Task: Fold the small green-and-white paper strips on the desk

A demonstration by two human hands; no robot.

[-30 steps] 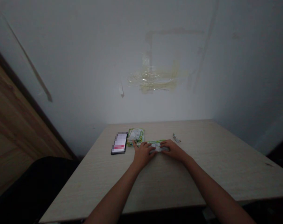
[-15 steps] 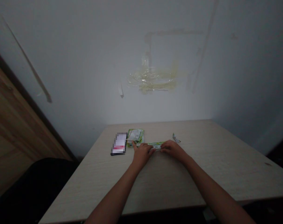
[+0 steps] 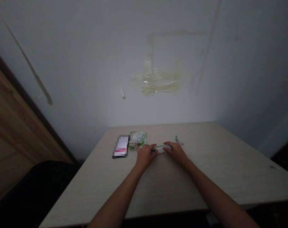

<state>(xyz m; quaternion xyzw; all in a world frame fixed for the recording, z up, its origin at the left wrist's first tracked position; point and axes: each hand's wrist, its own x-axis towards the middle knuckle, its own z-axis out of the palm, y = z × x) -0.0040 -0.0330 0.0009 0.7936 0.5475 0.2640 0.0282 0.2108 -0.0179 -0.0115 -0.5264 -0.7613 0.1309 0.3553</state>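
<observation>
A small green and white packet (image 3: 161, 148) lies flat on the pale wooden table (image 3: 172, 177), far from me. My left hand (image 3: 145, 155) rests on its left end, fingers curled down and the thumb stuck out to the left. My right hand (image 3: 176, 151) covers the packet's right end with the fingers pressed on it. Only the strip between the two hands shows.
A phone (image 3: 121, 146) with a lit screen lies left of the hands. Beside it sits a pile of green and white packets (image 3: 137, 138). A torn scrap of wrapper (image 3: 179, 140) lies just beyond my right hand. The wall stands close behind.
Both hands have edged slightly further from me along with the packet, and the visible strip of packet between them has become shorter.
</observation>
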